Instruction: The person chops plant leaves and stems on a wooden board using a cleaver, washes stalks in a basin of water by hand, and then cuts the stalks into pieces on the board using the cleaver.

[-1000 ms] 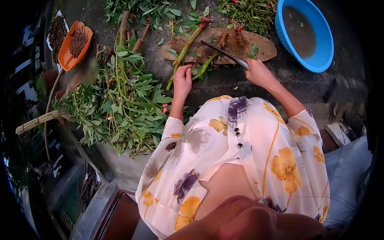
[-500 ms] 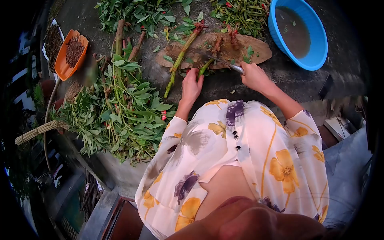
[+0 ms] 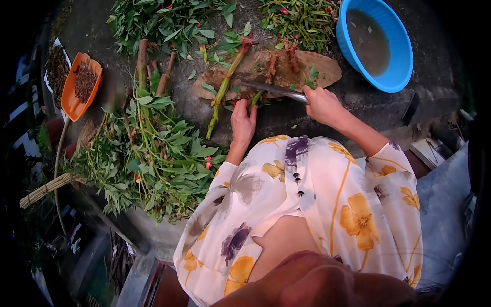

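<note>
My left hand (image 3: 242, 125) has its fingers closed around a short green stem (image 3: 255, 98) at the near edge of a wooden cutting board (image 3: 323, 66). In my right hand (image 3: 326, 106) is the handle of a knife (image 3: 273, 88). Its blade points left and lies across or just over the stem; contact is hard to judge. Beyond the blade a reddish-brown root end (image 3: 271, 66) rests on the wood. A longer thick stem (image 3: 225, 87) slants over the board's left part, and another red root piece (image 3: 291, 55) lies near the back.
A blue basin (image 3: 403, 56) of murky water stands at the back right. Leafy cut plants (image 3: 169, 158) are heaped on the left, with a leaf pile (image 3: 163, 25) and a green pod-like heap (image 3: 302, 25) behind. An orange scoop (image 3: 76, 105) holds brown bits.
The knife has swung flatter, and more of its blade now shows across the stem. My left hand keeps its hold on the stem. The whole view has shifted slightly.
</note>
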